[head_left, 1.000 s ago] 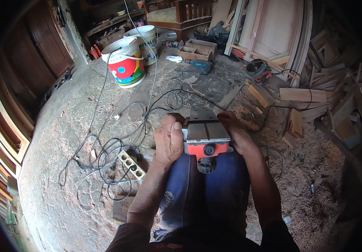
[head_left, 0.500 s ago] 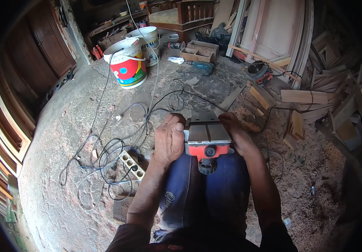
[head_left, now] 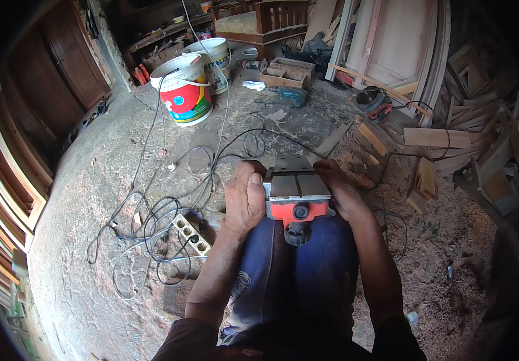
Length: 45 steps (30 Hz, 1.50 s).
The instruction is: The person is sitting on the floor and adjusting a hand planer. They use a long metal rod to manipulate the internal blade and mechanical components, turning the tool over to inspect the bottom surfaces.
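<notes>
An electric hand planer (head_left: 300, 188) with a red body and a black front knob lies upside down above my knees, its grey metal sole facing up. My left hand (head_left: 245, 198) grips its left side, the thumb lying along the edge. On the opposite side, my right hand (head_left: 339, 191) is closed around the planer's edge, with its fingers partly hidden in shadow and behind the tool. Beneath the planer are my legs in blue trousers (head_left: 295, 271). The blade cannot be made out clearly.
A white power strip (head_left: 191, 234) sits among tangled cables on the floor to the left. Farther off stand paint buckets (head_left: 184, 96), a teal drill (head_left: 288, 96) and a wooden box (head_left: 285, 77). Wood offcuts (head_left: 437, 138) and shavings cover the right side; door panels (head_left: 392, 48) lean behind.
The planer tips slightly, its knob end rising a little toward the sole. Both hands keep their hold in nearly the same place.
</notes>
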Available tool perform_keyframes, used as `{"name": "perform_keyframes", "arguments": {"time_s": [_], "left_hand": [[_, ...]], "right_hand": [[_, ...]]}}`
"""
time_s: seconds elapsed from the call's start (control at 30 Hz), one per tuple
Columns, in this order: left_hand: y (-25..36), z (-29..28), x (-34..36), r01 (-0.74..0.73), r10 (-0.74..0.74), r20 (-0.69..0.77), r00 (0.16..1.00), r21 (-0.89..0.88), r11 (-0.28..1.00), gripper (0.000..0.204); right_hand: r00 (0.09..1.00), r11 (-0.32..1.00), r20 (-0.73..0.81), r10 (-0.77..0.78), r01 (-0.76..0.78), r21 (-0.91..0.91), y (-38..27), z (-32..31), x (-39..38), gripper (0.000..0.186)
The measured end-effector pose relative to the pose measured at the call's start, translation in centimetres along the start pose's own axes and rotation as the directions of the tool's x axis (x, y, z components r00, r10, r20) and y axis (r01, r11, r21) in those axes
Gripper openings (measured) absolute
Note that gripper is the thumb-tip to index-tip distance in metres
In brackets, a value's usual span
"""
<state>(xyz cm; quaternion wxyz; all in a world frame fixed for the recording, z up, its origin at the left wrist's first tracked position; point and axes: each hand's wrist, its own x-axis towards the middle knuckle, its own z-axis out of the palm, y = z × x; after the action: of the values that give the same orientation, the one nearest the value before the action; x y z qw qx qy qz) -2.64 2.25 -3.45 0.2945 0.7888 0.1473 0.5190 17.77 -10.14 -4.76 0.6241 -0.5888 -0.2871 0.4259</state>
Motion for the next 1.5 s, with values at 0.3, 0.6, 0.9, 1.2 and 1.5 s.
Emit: {"name": "perform_keyframes", "arguments": {"time_s": [0.3,0.6,0.9,1.2,1.5], "left_hand": [[0.7,-0.1,0.4,-0.032,0.032,-0.006,0.999,0.012,0.999,0.030],[0.8,0.0,0.0,-0.019,0.018,-0.026,1.000,-0.027,0.999,0.030],[0.9,0.0,-0.1,-0.010,0.008,-0.030,1.000,-0.040,0.999,0.030],[0.8,0.1,-0.2,0.003,-0.004,-0.024,1.000,-0.040,0.999,0.030],[0.6,0.2,-0.3,0.015,-0.017,-0.037,0.999,-0.046,0.999,0.032]], "right_hand": [[0.999,0.999,-0.014,0.043,-0.043,-0.011,-0.9,0.5,-0.6,0.034],[1.000,1.000,0.004,0.009,-0.009,-0.006,-0.3,0.0,-0.4,0.035],[1.000,1.000,-0.003,-0.007,0.007,-0.014,-0.1,-0.1,-0.1,0.036],[1.000,0.999,0.000,-0.030,0.030,-0.015,0.0,-0.2,0.0,0.033],[1.000,1.000,-0.005,-0.015,0.015,0.000,-0.8,0.5,-0.6,0.032]]}}
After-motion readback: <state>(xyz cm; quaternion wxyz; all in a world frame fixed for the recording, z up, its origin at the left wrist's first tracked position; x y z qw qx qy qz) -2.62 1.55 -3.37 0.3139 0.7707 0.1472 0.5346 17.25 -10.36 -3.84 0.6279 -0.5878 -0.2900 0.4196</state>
